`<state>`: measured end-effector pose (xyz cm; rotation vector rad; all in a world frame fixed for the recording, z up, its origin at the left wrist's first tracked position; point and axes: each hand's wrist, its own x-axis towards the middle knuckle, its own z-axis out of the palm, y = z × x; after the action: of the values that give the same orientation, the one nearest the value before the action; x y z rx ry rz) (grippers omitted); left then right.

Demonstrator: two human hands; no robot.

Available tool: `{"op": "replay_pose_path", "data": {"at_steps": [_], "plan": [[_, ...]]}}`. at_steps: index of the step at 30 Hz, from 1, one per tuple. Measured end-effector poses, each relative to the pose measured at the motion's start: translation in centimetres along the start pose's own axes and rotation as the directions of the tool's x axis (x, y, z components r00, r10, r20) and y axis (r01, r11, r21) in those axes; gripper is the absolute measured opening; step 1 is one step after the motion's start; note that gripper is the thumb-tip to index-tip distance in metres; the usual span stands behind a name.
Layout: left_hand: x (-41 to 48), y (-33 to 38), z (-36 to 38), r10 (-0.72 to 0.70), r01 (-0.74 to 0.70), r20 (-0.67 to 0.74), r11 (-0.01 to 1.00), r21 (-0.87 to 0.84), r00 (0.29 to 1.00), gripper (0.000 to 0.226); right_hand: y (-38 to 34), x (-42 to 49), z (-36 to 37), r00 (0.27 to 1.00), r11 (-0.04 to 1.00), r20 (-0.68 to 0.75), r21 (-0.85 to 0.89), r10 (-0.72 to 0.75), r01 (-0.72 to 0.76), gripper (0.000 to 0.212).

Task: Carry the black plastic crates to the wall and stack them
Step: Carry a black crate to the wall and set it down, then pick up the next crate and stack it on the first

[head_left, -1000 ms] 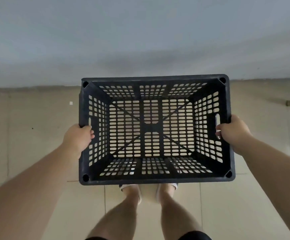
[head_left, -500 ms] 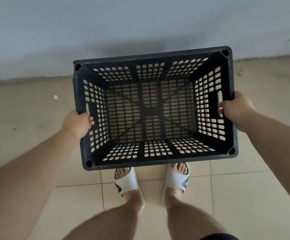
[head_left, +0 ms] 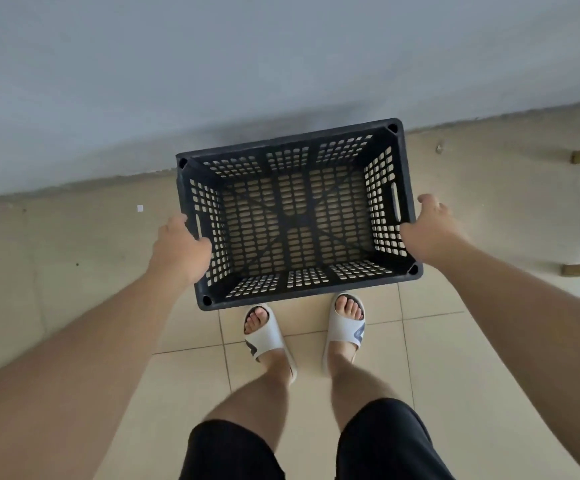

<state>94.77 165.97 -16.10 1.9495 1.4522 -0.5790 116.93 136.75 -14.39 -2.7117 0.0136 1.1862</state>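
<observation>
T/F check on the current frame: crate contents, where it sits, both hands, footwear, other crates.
1. The black crate is empty. True.
2. It rests on top of another crate. False: it is on the tiled floor, with tile visible through its slots.
3. Its far side is close to the wall. True.
4. The right hand grips the handle slot. False: it is open beside the crate's right side.
5. The left hand is at the crate's left side. True.
6. The person wears black boots. False: white slides.
</observation>
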Motion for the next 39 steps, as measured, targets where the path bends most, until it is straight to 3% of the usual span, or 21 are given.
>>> {"op": "replay_pose_path", "data": {"at_steps": [4, 8, 13, 16, 21, 27, 34, 39], "plan": [[-8.7, 3.5, -4.1, 0.102, -0.113, 0.121, 0.99, 0.089, 0.987, 0.052, -0.8, -8.2, -4.4, 0.998, 0.999, 0.045, -0.024, -0.046, 0.047, 0.062], [-16.8, 6.8, -8.6, 0.167, -0.192, 0.156, 0.968, 0.162, 0.974, 0.058, -1.2, -17.1, -8.7, 0.995, 0.998, 0.068, 0.03, -0.066, 0.064, 0.062], [-25.8, 10.2, -12.6, 0.287, -0.329, 0.181, 0.902, 0.28, 0.941, 0.055, -0.9, -28.1, -12.4, 0.998, 0.998, -0.016, 0.034, -0.055, 0.055, 0.052], [-30.8, 11.7, -14.1, 0.396, -0.467, 0.258, 0.812, 0.349, 0.881, 0.051, -0.1, -34.5, -13.7, 0.997, 0.999, -0.077, 0.027, -0.028, 0.03, 0.052], [-37.8, 12.7, -16.8, 0.583, -0.701, 0.394, 0.536, 0.471, 0.711, 0.047, 1.3, -42.0, -16.9, 0.981, 0.998, -0.192, 0.055, 0.031, -0.021, 0.056], [-45.7, 14.5, -19.7, 0.714, -0.801, 0.444, 0.277, 0.531, 0.541, 0.052, 4.3, -52.1, -17.9, 0.939, 0.971, -0.313, 0.231, 0.14, -0.068, 0.061], [-59.1, 14.9, -15.0, 0.733, -0.856, 0.617, -0.091, 0.509, 0.288, 0.054, 14.3, -63.6, -13.2, 0.875, 0.904, -0.309, 0.334, 0.372, -0.266, 0.064], [-70.6, 11.3, -7.9, 0.678, -0.849, 0.726, -0.309, 0.428, 0.119, 0.058, 24.4, -72.4, -7.5, 0.767, 0.773, -0.261, 0.463, 0.587, -0.434, 0.066]]}}
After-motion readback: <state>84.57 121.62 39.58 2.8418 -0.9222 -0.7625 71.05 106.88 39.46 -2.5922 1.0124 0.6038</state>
